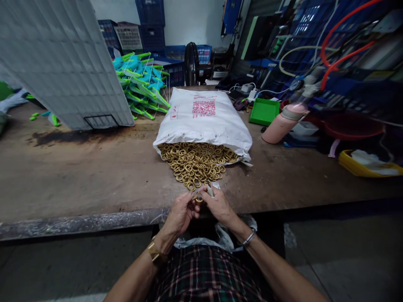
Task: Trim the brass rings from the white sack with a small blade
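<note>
Brass-coloured rings (197, 163) spill in a heap from the mouth of a white sack (220, 121) with a red printed code. Just in front of the heap, at the table's near edge, both hands meet. Between the fingertips is a single ring (198, 200). My left hand (184, 209) is closed on it from the left, fingers curled. My right hand (217, 204) pinches a small pale grey tool (210, 191), whose working end is too small to make out, beside the ring.
A large grey panel (69, 63) leans at the left, with green and blue plastic parts (141, 84) behind it. At the right are a green tray (263, 112), a pink bottle (281, 126) and a yellow basin (368, 170).
</note>
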`<state>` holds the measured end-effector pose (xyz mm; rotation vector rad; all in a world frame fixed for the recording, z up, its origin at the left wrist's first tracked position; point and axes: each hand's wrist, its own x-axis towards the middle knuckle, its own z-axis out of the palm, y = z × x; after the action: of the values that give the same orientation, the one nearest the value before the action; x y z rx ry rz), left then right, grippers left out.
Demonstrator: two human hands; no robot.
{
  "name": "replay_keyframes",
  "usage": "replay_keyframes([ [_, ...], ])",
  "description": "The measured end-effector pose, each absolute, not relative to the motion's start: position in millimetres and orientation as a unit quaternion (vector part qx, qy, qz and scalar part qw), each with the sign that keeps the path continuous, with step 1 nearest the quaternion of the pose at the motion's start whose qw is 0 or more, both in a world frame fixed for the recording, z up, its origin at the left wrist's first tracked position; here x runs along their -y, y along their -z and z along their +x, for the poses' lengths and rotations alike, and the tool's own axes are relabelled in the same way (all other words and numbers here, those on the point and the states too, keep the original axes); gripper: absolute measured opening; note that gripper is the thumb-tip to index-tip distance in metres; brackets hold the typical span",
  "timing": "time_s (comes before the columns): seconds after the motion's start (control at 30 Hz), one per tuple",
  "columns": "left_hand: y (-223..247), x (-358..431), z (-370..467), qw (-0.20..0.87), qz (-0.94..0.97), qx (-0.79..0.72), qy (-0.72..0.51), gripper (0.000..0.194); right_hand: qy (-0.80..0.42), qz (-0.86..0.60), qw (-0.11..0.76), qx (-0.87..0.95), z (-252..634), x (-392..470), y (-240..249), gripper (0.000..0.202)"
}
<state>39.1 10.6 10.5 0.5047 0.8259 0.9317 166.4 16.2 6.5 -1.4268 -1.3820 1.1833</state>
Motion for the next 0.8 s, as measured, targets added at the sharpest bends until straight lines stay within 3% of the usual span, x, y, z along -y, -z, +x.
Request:
replay_keyframes([
  [0.1,-9,-9,39,0.781,0.226,-0.389,-0.433,0.03,-0.362,-0.578,0.386,0.621,170,-14,-6,0.017],
  [0.23,-9,-5,37,0.797,0.246,-0.378,-0.402,0.032,-0.316,-0.552,0.361,0.682,170,-12,-10,0.018],
  [0.4,-8,-4,36,0.811,0.23,-0.363,-0.397,0.026,-0.357,-0.558,0.381,0.645,170,-13,-11,0.018],
  [0.57,-10,-10,37,0.839,0.081,-0.382,-0.379,0.006,-0.402,-0.541,0.372,0.638,173,-14,-11,0.02],
  [0.8,-21,-15,38,0.865,-0.049,-0.379,-0.325,0.023,-0.416,-0.533,0.356,0.645,174,-14,-10,0.021],
])
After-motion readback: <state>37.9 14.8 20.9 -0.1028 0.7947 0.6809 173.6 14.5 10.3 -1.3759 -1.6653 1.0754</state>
